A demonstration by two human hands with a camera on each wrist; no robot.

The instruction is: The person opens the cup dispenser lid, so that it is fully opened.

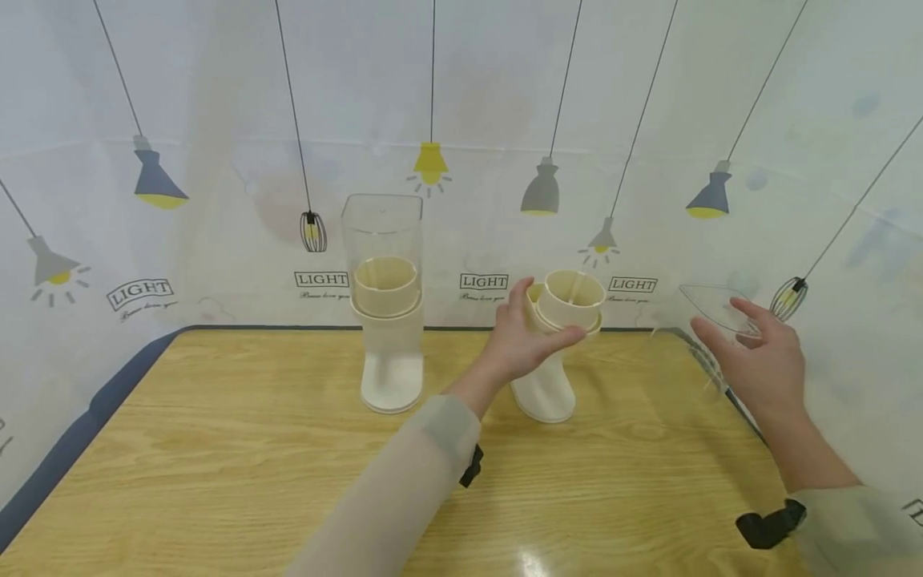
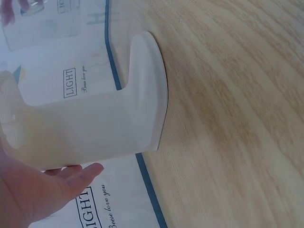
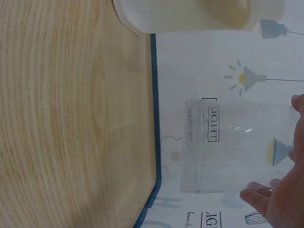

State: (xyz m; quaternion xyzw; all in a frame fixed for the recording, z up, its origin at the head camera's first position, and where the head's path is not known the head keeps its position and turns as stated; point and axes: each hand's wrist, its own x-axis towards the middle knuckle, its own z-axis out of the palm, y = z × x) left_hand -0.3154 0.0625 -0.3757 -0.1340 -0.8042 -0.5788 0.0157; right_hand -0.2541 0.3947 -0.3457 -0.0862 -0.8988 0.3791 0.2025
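Near the far edge of the bench (image 1: pixel 252 449), the finished stand (image 1: pixel 392 353) bore its clear container (image 1: pixel 382 212), while the bare stand (image 1: pixel 543 391), gripped by the left hand (image 1: pixel 525 340), seemed unfinished, the loose container (image 3: pixel 232 161) filling the right hand's (image 1: pixel 767 365) fingers by the far right corner.

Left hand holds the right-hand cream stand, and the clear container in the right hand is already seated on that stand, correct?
Not seated: the right wrist view shows the clear container apart from the cream stand. The left hand does hold that stand, and the container is in the right hand.
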